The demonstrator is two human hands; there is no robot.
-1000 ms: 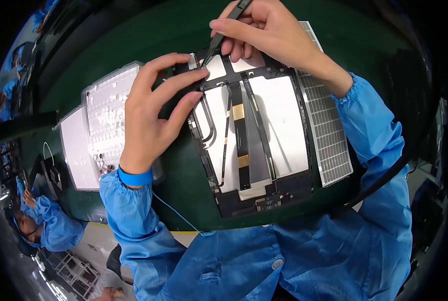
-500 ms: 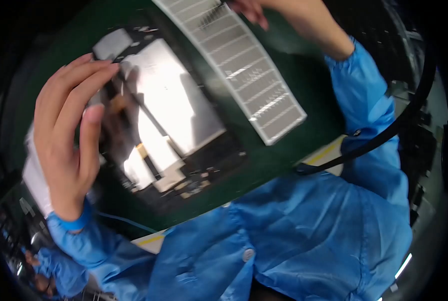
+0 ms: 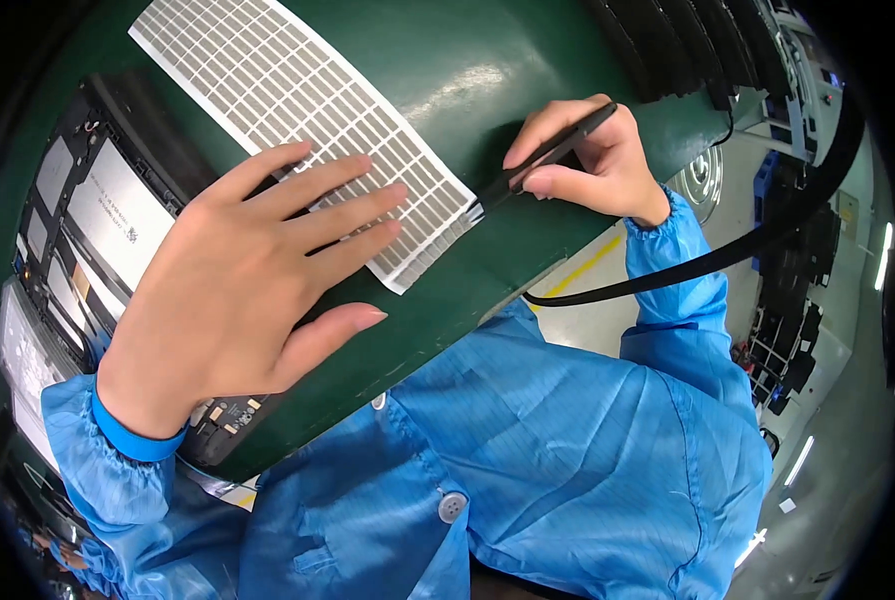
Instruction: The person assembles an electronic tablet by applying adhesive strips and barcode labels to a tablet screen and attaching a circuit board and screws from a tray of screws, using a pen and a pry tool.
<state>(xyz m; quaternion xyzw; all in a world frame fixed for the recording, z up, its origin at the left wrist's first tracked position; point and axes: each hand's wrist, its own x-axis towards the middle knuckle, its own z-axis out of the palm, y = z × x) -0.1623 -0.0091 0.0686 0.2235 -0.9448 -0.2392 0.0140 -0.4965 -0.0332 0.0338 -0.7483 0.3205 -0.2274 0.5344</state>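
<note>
A long white sheet of small grey rectangular stickers [image 3: 267,85] lies aslant on the green table. My left hand [image 3: 237,270] is spread over its near part, fingertips resting on the stickers and thumb apart. In my right hand [image 3: 597,165], pinched between thumb and fingers, is a pair of black tweezers [image 3: 557,145]. Their tips meet the sheet's near right corner, where a sticker edge looks slightly lifted. Left of the sheet, partly hidden by my left hand, is an opened flat electronic device [image 3: 107,190] with silver panels, dark cables and small circuit parts.
Black ridged pieces [image 3: 667,50] stand at the table's far right. A thick black cable [image 3: 687,270] loops past my right sleeve. The green table [image 3: 437,330] ends just in front of my blue coat. A clear plastic-like item [image 3: 27,350] lies beyond the device at left.
My left hand has come from above the device to lie flat on the sticker sheet. My right hand has come nearer, with the tweezers at the sheet's corner. The view has shifted.
</note>
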